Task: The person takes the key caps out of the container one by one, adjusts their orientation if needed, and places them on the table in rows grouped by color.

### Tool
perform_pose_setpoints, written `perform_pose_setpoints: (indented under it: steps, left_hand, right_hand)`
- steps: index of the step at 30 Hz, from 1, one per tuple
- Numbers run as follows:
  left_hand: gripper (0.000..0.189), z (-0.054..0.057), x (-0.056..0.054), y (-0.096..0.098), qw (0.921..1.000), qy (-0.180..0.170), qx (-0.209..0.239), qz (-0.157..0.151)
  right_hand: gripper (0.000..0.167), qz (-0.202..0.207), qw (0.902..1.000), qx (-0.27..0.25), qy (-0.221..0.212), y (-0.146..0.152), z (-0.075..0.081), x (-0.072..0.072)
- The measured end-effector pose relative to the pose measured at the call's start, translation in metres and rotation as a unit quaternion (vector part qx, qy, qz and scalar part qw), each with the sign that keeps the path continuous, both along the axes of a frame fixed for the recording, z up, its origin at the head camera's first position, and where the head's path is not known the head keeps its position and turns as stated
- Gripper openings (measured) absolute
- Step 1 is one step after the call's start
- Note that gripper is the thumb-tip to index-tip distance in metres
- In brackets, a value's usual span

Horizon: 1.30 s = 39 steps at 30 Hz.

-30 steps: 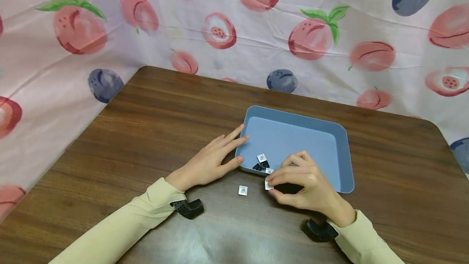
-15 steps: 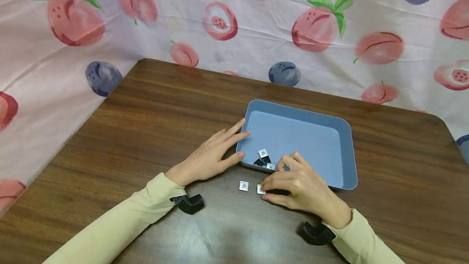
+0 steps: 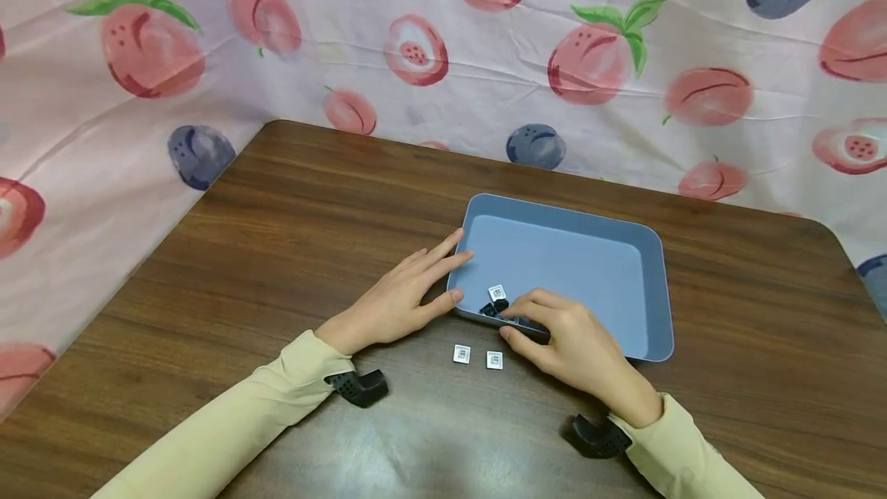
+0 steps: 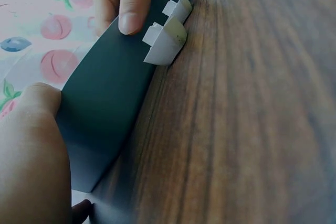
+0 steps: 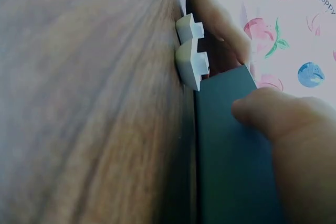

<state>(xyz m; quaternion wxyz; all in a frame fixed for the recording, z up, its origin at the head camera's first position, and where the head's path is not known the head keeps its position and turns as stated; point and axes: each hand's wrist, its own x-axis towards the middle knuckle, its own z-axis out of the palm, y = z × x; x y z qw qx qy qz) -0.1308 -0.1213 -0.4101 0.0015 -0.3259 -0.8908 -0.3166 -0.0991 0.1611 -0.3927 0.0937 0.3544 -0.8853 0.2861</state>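
White keycaps — two of them — are lying just apart on the bench, near the front wall of the blue tray. Another white keycap and black keycaps are sitting inside. The left hand is resting, fingers spread, at the left rim; the right hand is straddling the front wall — whether it is pinching anything, I cannot tell.
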Motion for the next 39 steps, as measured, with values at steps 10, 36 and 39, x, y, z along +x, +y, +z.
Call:
perform_pose_setpoints:
  steps: [10, 36, 39]
  left_hand:
    - [0.058, 0.004, -0.003, 0.001, 1.0, 0.004, 0.002, 0.001]
    - [0.056, 0.0, 0.0, 0.003, 0.9998, 0.017, -0.005, 0.004]
    - [0.056, 0.001, 0.0, 0.002, 0.9997, 0.02, -0.013, 0.003]
  right_hand:
    - [0.019, 0.03, 0.9909, -0.062, -0.116, 0.008, 0.009, -0.011]
    - [0.028, 0.172, 0.9669, -0.18, -0.054, 0.023, 0.004, -0.01]
    - [0.016, 0.208, 0.9622, -0.17, 0.046, 0.024, 0.001, -0.012]
